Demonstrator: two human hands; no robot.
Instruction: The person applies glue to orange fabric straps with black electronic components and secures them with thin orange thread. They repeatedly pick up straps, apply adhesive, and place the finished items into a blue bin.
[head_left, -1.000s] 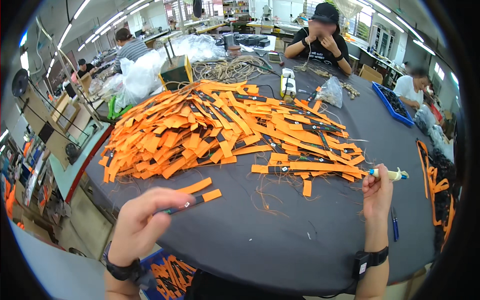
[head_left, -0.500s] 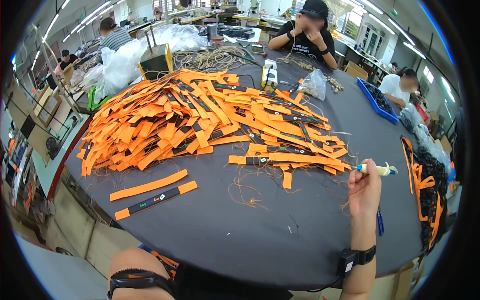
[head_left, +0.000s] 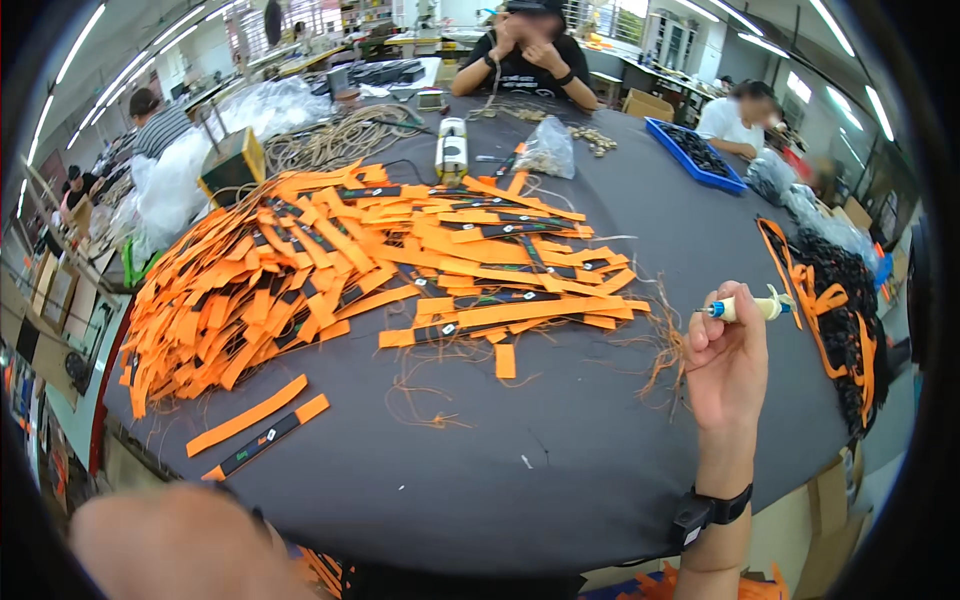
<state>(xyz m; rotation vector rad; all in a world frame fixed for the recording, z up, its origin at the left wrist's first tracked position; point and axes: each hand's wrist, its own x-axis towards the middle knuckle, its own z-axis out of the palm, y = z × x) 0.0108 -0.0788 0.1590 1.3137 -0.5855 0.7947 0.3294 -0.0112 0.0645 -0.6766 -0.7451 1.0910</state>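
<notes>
Heat-cutter tool (head_left: 745,307), cream-handled with a blue tip, is gripped in the closed right hand (head_left: 727,362) above the dark surface (head_left: 560,450), tip kept clear of the cloth. Two orange straps (head_left: 255,428) are laid apart at the near left edge, separate from the large orange pile (head_left: 350,270). The left hand (head_left: 180,545) is blurred below; its fingers cannot be told.

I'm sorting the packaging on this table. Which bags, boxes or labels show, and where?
Clear plastic bag: far side of the table, lumpy, see-through.
Blue tray: far right, shallow, rectangular.
White plastic bags: far left, bulky, crumpled.
Labels on orange straps: small black patches across the middle pile.
</notes>
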